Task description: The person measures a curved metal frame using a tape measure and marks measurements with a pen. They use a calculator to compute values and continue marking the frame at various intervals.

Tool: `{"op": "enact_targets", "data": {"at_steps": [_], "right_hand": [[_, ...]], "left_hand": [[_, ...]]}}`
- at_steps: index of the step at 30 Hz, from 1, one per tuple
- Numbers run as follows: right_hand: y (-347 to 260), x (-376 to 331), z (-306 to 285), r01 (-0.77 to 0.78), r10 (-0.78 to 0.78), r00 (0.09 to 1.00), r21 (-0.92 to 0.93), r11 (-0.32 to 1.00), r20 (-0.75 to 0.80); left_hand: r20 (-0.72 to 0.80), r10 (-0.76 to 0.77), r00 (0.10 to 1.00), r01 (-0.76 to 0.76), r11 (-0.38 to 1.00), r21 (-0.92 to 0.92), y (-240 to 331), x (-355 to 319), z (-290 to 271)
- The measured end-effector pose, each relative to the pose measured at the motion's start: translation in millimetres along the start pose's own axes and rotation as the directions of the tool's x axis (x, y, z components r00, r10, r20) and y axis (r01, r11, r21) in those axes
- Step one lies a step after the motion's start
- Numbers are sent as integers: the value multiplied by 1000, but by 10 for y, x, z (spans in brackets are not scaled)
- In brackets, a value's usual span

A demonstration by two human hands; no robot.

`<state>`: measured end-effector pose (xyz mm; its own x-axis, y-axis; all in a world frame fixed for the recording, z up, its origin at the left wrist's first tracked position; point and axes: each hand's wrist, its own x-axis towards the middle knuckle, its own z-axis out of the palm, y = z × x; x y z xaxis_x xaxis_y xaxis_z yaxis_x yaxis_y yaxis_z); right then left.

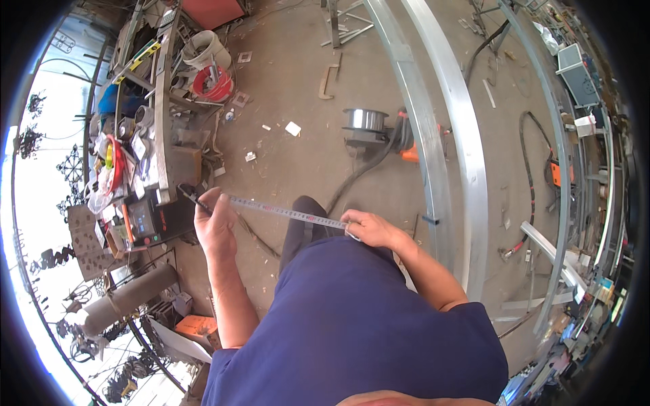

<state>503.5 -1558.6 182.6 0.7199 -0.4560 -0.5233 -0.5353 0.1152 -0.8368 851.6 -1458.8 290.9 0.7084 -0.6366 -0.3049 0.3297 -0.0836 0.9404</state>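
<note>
A pale tape measure [288, 212] is drawn out between my two hands, its blade sloping slightly down to the right in front of my body. My left hand [217, 223] is closed, pinching the blade's left end. A thin dark stick, probably a pen or marker [191, 194], also juts up and left from that hand. My right hand [371, 229] is closed on the tape's other end; a small light-coloured part shows below its fingers, and the rest is hidden in the palm.
Long metal profiles [467, 149] run along the right. A cluttered bench [164, 128] stands at left, near a red bucket [213, 84] and a white bucket [203, 50]. Ahead on the floor lie a wire spool [365, 120], a cable [359, 174] and a clamp [329, 81]. A grey cylinder [128, 300] lies lower left.
</note>
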Motion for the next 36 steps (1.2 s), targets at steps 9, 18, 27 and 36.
{"op": "enact_targets", "data": {"at_steps": [9, 18, 27, 36], "right_hand": [[-905, 1582, -1099, -139, 125, 984, -105, 985, -131], [-1780, 2863, -1890, -137, 62, 880, -125, 983, -471], [-1966, 3950, -3156, -181, 125, 755, -22, 983, -643], [-1596, 4898, -5275, -297, 330, 524, 194, 935, -785]], "left_hand": [[-57, 11, 998, -13, 999, -38, -27, 2281, 553], [217, -30, 976, 29, 1000, 10, 685, 4687, 1574], [329, -60, 943, 63, 998, 2, 912, 6184, 3048], [437, -234, 869, 186, 971, 152, 997, 7198, 4413]]}}
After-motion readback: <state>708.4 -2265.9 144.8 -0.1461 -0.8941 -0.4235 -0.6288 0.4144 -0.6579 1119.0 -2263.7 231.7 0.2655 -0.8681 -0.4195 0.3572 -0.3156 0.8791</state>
